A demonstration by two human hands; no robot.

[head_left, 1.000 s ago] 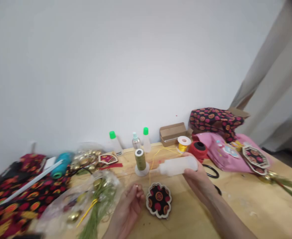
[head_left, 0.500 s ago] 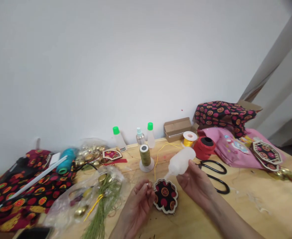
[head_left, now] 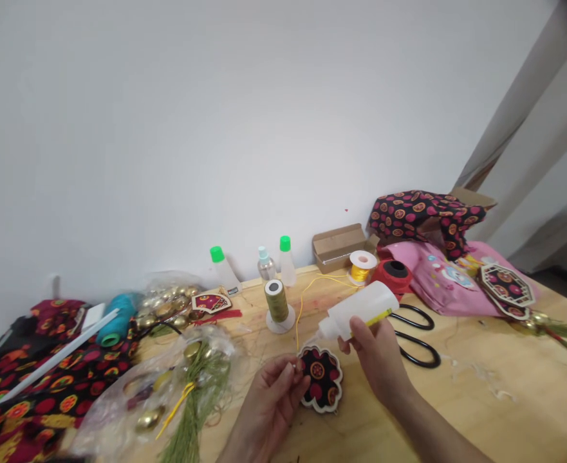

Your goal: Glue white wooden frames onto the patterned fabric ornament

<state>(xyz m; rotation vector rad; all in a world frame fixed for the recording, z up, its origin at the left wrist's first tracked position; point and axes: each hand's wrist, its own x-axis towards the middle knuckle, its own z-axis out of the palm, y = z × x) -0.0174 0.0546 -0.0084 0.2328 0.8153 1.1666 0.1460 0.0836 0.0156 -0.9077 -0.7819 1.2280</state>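
Note:
My right hand [head_left: 380,354] is wrapped round a white squeeze bottle [head_left: 360,308] with a yellow-green label strip. The bottle is tilted, its narrow nozzle pointing down and left toward the top edge of a flower-shaped pendant [head_left: 318,378]. That pendant has a pale scalloped rim around dark patterned fabric and lies on the wooden table [head_left: 374,424]. At its left edge, my left hand [head_left: 276,399] is closed in a pinch. What sits between those fingertips is too small to make out. A yellow cord [head_left: 298,315] runs down from behind toward the pendant's top.
Behind stand an olive thread spool [head_left: 277,301], green-capped bottles [head_left: 287,262] and a yellow cord spool [head_left: 361,267]. Black-handled scissors [head_left: 418,350] lie right of my right hand. To the left are a green tassel [head_left: 191,399], bagged gold bells [head_left: 170,302] and patterned fabric [head_left: 61,373].
My right hand has turned the bottle, so its label strip now shows and it lies closer to level. My left hand stays pinched by the pendant. The whole view has shifted slightly.

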